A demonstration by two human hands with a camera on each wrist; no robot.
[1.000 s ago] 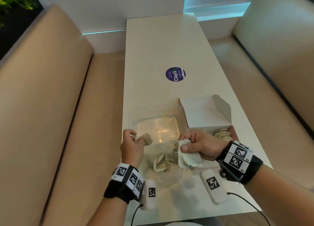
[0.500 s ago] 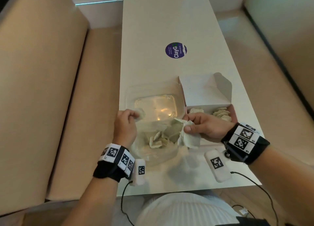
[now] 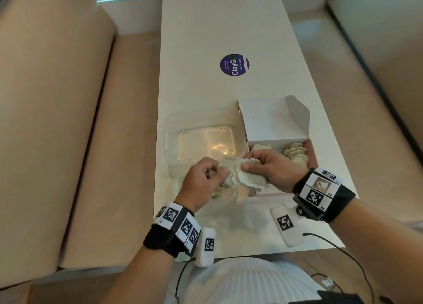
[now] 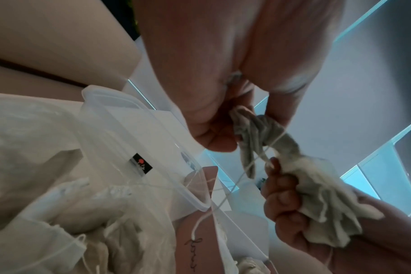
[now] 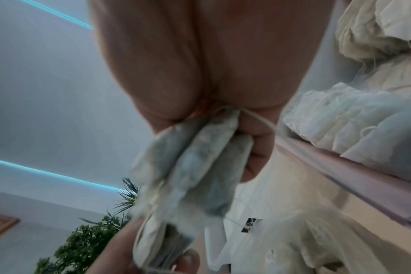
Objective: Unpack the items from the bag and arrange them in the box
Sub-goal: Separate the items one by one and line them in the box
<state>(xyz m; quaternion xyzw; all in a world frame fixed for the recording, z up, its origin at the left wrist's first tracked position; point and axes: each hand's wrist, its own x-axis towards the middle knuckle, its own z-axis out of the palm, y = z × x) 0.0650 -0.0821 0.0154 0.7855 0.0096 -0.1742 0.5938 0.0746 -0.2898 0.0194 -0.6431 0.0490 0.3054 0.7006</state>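
Observation:
My right hand grips a bunch of pale tea bags just left of the open white and pink box. Several tea bags lie in that box. My left hand pinches a twisted tea bag whose strings run into the bunch held by the right hand. Below both hands lies the clear plastic bag with more tea bags in it. The right wrist view shows the gripped tea bags beside the box rim.
A clear plastic container stands just left of the box, behind my hands. A round purple sticker is farther back on the white table. Beige bench seats flank the table. Cables hang off the front edge.
My left hand has moved right and now meets the bunch in my right hand; before, it held a tea bag apart on the left. The head view has tilted down.

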